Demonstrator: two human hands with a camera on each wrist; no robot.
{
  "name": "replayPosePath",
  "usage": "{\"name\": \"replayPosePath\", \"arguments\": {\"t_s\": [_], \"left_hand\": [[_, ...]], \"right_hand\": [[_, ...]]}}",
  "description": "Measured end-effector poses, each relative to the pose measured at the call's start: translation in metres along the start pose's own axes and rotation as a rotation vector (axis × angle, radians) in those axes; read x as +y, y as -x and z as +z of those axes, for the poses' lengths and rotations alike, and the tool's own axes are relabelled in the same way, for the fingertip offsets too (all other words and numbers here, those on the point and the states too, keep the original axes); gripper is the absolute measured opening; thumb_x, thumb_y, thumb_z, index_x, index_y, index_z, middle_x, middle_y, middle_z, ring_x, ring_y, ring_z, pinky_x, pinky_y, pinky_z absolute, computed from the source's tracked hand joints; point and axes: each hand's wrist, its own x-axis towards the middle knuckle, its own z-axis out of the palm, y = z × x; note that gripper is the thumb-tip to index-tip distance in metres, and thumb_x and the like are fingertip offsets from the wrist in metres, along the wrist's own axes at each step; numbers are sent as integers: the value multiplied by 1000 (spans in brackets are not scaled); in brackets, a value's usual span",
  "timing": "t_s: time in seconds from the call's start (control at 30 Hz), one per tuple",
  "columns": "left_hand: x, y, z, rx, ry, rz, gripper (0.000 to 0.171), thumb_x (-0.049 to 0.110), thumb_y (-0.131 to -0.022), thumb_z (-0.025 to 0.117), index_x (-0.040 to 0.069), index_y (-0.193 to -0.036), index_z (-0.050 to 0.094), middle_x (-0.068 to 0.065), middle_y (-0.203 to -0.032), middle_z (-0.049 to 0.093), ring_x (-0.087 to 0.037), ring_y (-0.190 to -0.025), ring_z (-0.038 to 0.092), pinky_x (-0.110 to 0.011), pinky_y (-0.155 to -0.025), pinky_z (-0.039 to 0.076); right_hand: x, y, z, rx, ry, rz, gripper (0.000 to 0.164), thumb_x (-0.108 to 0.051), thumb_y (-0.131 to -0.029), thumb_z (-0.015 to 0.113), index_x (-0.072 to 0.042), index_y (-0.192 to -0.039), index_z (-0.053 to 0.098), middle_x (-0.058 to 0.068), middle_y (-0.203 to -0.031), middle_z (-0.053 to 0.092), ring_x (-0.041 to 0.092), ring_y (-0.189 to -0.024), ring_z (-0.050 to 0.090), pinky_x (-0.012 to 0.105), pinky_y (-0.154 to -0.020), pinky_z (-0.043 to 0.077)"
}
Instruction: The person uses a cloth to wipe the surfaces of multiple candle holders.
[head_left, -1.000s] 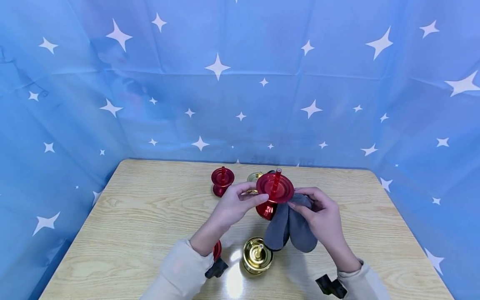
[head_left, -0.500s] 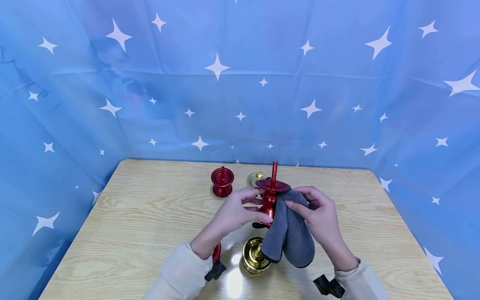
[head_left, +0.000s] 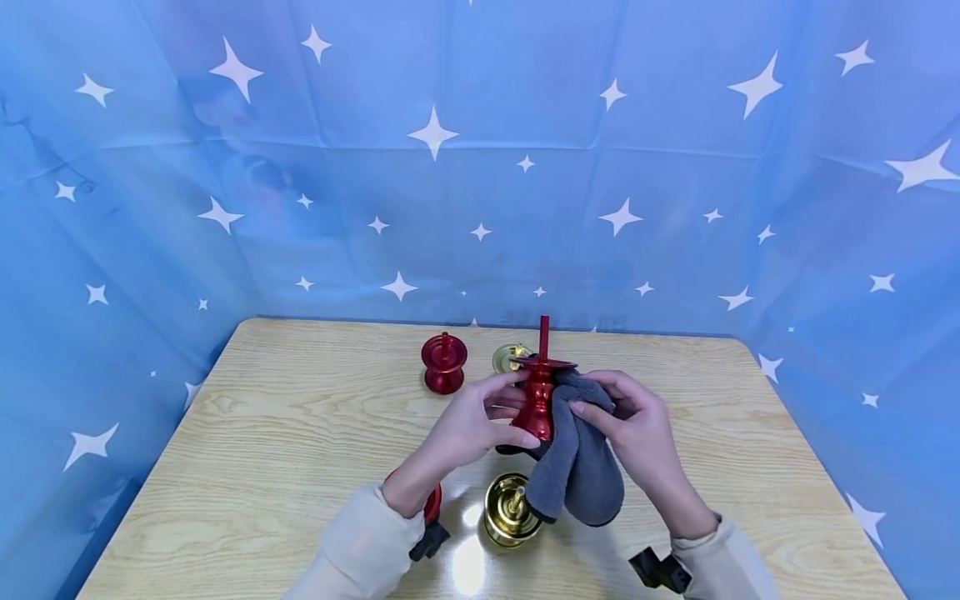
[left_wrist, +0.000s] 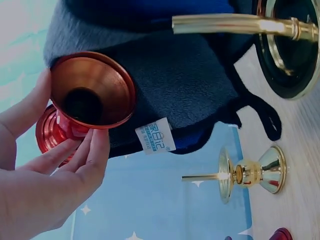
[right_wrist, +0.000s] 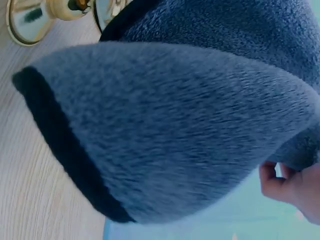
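Red metal first. Head view: red candle holder [head_left: 537,406] is btwn the two hands, approx. upright, long axis running from flared base up to spike. L hand [head_left: 467,429] grips it from the left, thumb low near the base, so that's the nearer hand. R hand [head_left: 637,429] is on the opp. side, pinching grey cloth [head_left: 591,454], which hangs in folds right up against the holder's right side. Key relation, I'd judge: cloth sits btwn holder & R hand; can't tell if R fingertips reach the holder thru it. Near gold holder [head_left: 504,533] stands on table [head_left: 285,433] just below; far gold holder [head_left: 504,358] is behind, partly hidden.

L wrist view: holder's hollow base faces the cam, so it's held off the table; L fingers curl round it, cloth w/ white label [left_wrist: 155,136] directly behind.

R wrist view: cloth fills most of it, dark hem toward the table; R hand only partly in, lower right, fingers bent, cloth just above. Red holder n/v here.
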Motion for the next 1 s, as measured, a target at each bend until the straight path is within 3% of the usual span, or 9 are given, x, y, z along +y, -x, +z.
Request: {"name": "replayPosePath", "arguments": {"t_s": [0.2,0.4,0.47,0.7,0.87,1.0], "left_hand": [[0,-1,-8,-42,85,-46,62,5,-76,74,3,-131,46,-12,-112,57,-22,-100,57,-30,-82,49],[-1,1,-11,-69,206,-80,59,-1,-77,69,0,-131,45,-16,-111,56,-21,-97,57,-31,-81,49],[-1,1,-9,-57,182,-88,59,-1,-76,70,0,-130,45,-15,-110,57,-21,-97,57,-31,-81,49],[-3,-2,0,40,-72,-68,65,4,-68,79,0,-125,49,-13,-102,61,-24,-93,58,-30,-78,49],[-3,-4,2,80,-84,-80,66,5,-68,80,-1,-125,48,-12,-99,60,-23,-91,58,-30,-76,49],[-5,-4,1,56,5,-76,64,2,-70,77,-2,-126,47,-13,-101,59,-22,-91,57,-30,-77,49]], "right_hand": [[6,0,-1,-87,2,-65,33,4,-77,69,2,-109,61,-3,-97,65,10,-84,62,22,-67,51],[13,-2,-2,-97,13,-31,32,7,-77,68,3,-107,62,-2,-97,65,9,-84,62,23,-66,52],[14,-2,-1,-96,28,-22,31,7,-76,68,2,-106,63,3,-99,65,9,-83,62,23,-66,52],[8,-3,5,-55,115,-77,30,11,-71,70,1,-100,66,16,-98,64,4,-83,61,19,-68,51],[1,-4,8,-37,149,-135,32,14,-69,70,0,-97,66,15,-96,65,2,-85,61,17,-70,50],[-1,-3,8,-46,117,-143,31,13,-71,69,0,-100,65,15,-99,65,4,-87,61,18,-71,51]]}}
